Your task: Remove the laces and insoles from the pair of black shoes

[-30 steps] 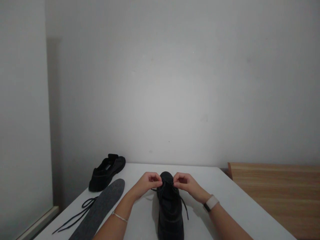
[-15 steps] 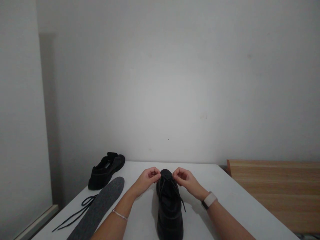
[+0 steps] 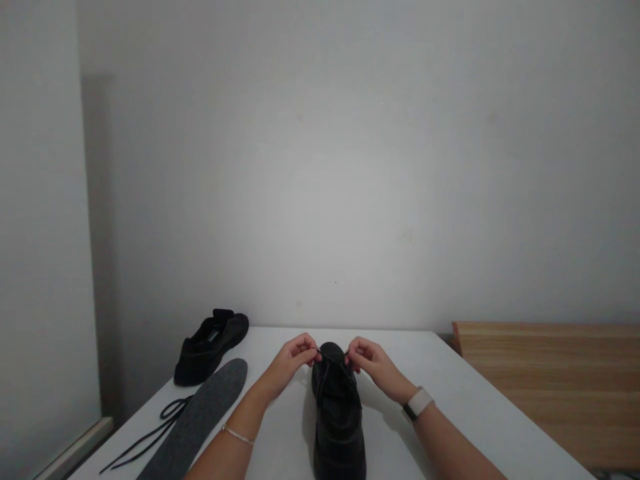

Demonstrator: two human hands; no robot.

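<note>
A black shoe (image 3: 339, 433) stands on the white table with its toe pointing away from me and its heel close to the bottom edge. Beside the left of its lacing, my left hand (image 3: 296, 355) pinches a dark shoelace between thumb and fingertips. My right hand (image 3: 373, 363) pinches the lace on the opposite side in the same way. Both hands are level with the front of the shoe, and a short piece of lace shows at each fingertip. The ends of the lace are hidden in my fingers.
To the left on the white table (image 3: 280, 440) lie a second black shoe (image 3: 210, 347), a grey insole (image 3: 200, 417) and a loose black shoelace (image 3: 150, 440). A pale wall (image 3: 340, 167) rises behind the table. A wooden board (image 3: 545, 393) is at the right.
The lace end that hung down on the shoe's right side no longer shows there. My fingertips have moved slightly apart from the shoe, with lace visible at them. The view has tilted slightly.
</note>
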